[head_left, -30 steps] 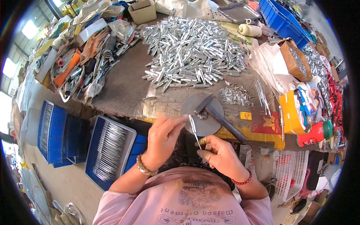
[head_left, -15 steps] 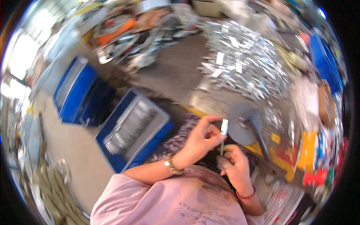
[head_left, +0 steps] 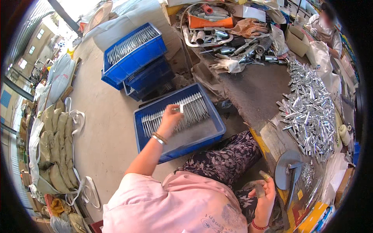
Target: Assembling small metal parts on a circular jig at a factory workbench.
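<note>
My left hand (head_left: pixel 171 116) reaches over a blue plastic crate (head_left: pixel 218 136), its fingers pinched on a thin metal rod with a shiny silver sleeve (head_left: pixel 181 108). Most of that rod is hidden or blends with those below. Inside the crate stand rows of similar slim metal rods (head_left: pixel 198 106), leaning side by side. Lower right, over my patterned trousers (head_left: pixel 225 151), my right hand (head_left: pixel 265 198) is open, fingers apart and palm up. A yellowish cover wraps one fingertip, and a grey-brown cover is on another digit.
Stacked blue crates (head_left: pixel 134 58) stand far left, the top one full of rods. On the workbench lie a heap of silver metal sleeves (head_left: pixel 311 112), a round grey disc with a bar (head_left: pixel 287 169), gloves (head_left: pixel 227 65) and loose tools. A person (head_left: pixel 328 33) sits far right.
My left hand has moved left from in front of my body to the crate, carrying the rod. My right hand has let go and dropped lower right. The view has turned left.
</note>
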`<state>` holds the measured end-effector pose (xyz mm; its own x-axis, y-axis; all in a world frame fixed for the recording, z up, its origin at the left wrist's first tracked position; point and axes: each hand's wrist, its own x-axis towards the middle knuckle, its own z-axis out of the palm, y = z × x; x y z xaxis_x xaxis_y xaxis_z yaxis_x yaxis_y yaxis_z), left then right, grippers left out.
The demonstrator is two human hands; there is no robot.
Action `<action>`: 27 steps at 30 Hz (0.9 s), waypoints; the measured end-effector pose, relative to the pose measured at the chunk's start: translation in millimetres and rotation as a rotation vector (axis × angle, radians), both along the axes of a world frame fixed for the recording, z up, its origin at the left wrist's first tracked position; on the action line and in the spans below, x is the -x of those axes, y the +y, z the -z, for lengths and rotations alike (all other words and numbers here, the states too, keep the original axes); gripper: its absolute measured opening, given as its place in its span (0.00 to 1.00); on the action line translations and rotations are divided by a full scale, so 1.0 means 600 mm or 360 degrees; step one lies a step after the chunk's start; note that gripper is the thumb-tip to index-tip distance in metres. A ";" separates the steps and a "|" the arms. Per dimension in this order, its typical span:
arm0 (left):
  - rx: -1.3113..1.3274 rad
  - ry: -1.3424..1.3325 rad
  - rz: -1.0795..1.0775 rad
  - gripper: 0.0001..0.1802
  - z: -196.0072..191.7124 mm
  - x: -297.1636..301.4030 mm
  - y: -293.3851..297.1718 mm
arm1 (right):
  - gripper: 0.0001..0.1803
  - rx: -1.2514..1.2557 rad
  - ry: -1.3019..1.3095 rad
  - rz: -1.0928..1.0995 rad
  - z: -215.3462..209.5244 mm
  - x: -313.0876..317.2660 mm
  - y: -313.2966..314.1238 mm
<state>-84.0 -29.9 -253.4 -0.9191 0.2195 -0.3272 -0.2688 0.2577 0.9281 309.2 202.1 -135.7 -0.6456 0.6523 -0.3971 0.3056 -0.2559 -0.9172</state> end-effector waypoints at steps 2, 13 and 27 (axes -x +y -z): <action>0.0094 -0.0001 -0.0142 0.29 0.068 0.062 -0.071 | 0.27 0.0022 0.0001 0.0001 -0.001 0.005 -0.005; 0.0754 0.0139 -0.0110 0.25 0.171 0.138 -0.140 | 0.23 0.0037 -0.0032 -0.0052 -0.008 0.006 -0.006; 0.0161 0.1239 -0.0042 0.08 -0.023 0.078 0.077 | 0.17 0.0114 0.0065 -0.0176 -0.008 -0.006 -0.006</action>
<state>-130.8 16.3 -239.9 -0.8966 0.1977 0.3962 0.4422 0.3538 0.8242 312.8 198.7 -131.1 -0.7285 0.5473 -0.4120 0.2984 -0.2878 -0.9100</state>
